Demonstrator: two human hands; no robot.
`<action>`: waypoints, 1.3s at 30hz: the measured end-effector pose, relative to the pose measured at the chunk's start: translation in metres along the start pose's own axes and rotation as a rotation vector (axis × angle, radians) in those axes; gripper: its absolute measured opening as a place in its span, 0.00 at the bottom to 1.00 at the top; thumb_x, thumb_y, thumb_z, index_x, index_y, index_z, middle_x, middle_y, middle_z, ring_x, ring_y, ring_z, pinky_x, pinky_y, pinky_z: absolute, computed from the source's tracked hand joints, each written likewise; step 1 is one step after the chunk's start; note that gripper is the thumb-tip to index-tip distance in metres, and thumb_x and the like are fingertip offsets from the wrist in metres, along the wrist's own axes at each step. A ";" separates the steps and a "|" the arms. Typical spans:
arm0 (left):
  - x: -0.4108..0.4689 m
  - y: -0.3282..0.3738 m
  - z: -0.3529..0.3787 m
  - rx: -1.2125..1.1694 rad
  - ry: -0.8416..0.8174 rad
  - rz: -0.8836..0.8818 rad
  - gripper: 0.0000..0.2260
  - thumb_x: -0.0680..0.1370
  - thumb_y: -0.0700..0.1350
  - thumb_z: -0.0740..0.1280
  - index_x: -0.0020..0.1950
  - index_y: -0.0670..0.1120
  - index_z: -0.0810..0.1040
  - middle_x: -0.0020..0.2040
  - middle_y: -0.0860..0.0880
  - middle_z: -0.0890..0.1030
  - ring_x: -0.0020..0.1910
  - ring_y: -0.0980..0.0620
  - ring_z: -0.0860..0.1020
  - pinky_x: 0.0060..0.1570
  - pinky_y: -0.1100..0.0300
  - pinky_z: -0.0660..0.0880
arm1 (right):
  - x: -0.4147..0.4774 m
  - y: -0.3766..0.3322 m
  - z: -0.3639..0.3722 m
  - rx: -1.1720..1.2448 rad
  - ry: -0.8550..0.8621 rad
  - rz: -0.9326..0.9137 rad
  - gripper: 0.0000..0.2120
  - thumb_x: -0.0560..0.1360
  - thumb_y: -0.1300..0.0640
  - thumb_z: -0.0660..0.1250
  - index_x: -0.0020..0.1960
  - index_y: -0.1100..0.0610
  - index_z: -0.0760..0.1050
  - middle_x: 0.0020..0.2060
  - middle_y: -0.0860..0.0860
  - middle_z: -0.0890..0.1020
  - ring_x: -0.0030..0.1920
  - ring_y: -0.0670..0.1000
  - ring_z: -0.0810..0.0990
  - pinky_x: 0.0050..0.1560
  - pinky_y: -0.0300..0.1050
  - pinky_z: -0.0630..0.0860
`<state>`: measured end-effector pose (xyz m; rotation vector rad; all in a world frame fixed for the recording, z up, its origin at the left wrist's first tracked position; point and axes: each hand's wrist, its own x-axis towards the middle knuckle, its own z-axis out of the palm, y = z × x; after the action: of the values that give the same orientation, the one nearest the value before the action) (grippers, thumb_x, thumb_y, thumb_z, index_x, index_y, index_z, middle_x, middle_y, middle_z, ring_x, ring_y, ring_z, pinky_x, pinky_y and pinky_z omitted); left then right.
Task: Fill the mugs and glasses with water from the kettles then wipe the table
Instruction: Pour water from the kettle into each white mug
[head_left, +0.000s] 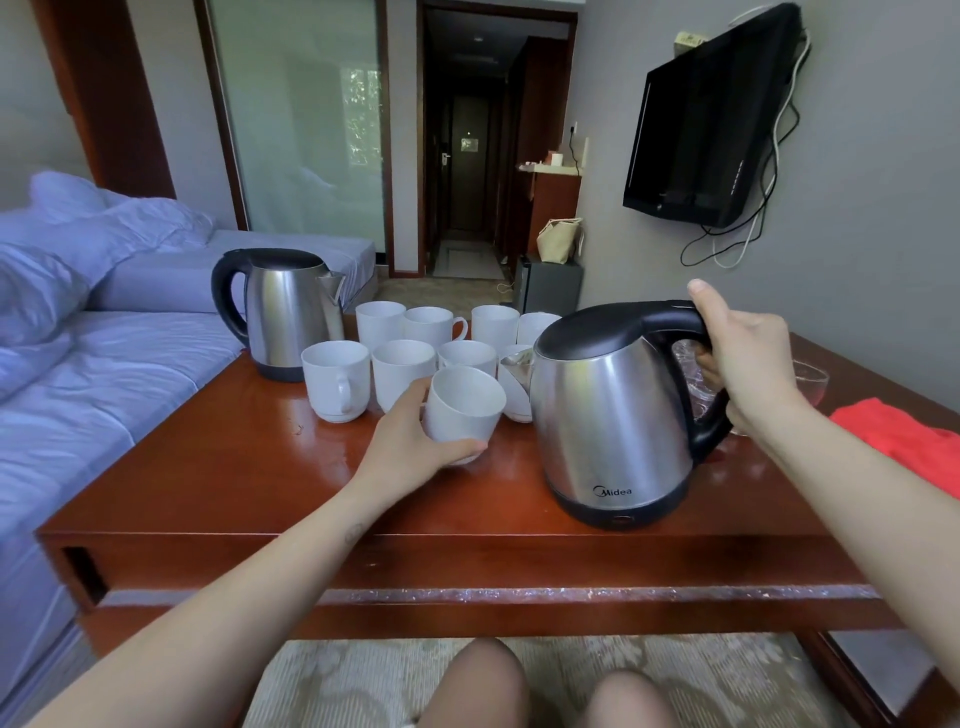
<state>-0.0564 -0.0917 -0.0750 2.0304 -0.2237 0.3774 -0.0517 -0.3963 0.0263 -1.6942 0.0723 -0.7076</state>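
Just beside a bed (130, 374) stands a glossy reddish-brown table (234, 467).

One word legible: "Midea", dark letters with a round logo at its left, printed low on the steel side of the right-hand kettle (613, 415), just above the black base and facing the camera. Pale box (688, 39) above the TV (711, 119): marks too small to read.

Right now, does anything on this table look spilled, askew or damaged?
No spill shows. The left hand holds one white mug tilted toward the near kettle, which the right hand grips by its handle. The table has a scuffed front edge with pale flecks.
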 end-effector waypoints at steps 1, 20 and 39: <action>-0.001 0.001 0.000 -0.009 -0.001 -0.003 0.32 0.65 0.50 0.81 0.62 0.59 0.69 0.55 0.58 0.77 0.56 0.55 0.76 0.51 0.63 0.69 | 0.001 -0.001 0.002 -0.003 -0.005 0.002 0.28 0.65 0.32 0.69 0.38 0.59 0.75 0.21 0.49 0.62 0.24 0.50 0.57 0.29 0.43 0.54; -0.004 -0.005 0.003 -0.053 -0.009 -0.029 0.32 0.66 0.52 0.80 0.65 0.56 0.69 0.59 0.57 0.77 0.58 0.56 0.75 0.53 0.62 0.70 | 0.009 -0.024 0.013 -0.140 -0.106 -0.062 0.39 0.63 0.31 0.70 0.34 0.70 0.66 0.33 0.57 0.61 0.35 0.57 0.56 0.35 0.50 0.52; -0.008 -0.023 0.007 -0.062 0.026 0.052 0.35 0.66 0.49 0.81 0.66 0.58 0.64 0.63 0.58 0.73 0.61 0.58 0.72 0.60 0.62 0.68 | 0.003 -0.036 0.024 -0.273 -0.127 -0.137 0.38 0.65 0.30 0.68 0.32 0.68 0.67 0.28 0.56 0.61 0.29 0.53 0.58 0.33 0.46 0.57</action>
<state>-0.0553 -0.0872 -0.0994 1.9609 -0.2690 0.4243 -0.0491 -0.3673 0.0584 -2.0169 -0.0385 -0.7143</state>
